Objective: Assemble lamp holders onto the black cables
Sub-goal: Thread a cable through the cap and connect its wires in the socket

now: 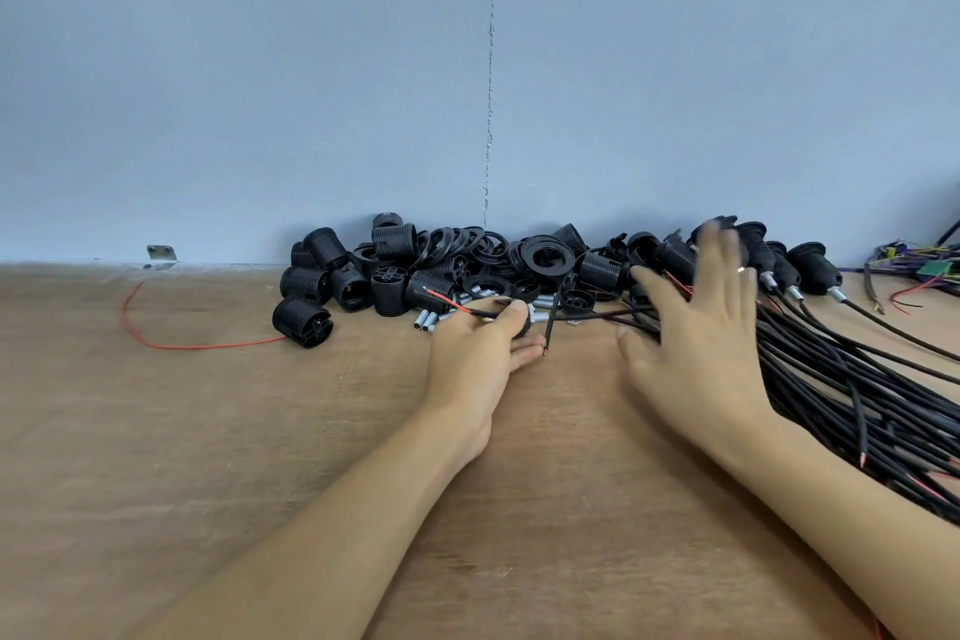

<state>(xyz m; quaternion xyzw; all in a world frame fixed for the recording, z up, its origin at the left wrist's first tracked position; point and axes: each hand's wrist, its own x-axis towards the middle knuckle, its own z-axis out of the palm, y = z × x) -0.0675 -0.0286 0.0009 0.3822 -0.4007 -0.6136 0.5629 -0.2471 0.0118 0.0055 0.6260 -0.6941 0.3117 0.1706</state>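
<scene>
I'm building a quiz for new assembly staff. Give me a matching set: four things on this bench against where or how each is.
1 red wire
2 black cables
3 lamp holders
4 right hand

A piled against the wall
B open, fingers spread
C lying alone, left of the pile
D bundled at the right

Pairs: 1-C, 2-D, 3-A, 4-B.

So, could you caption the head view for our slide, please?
Left hand holds a black cable; open right hand hovers over cable bundle.
</scene>
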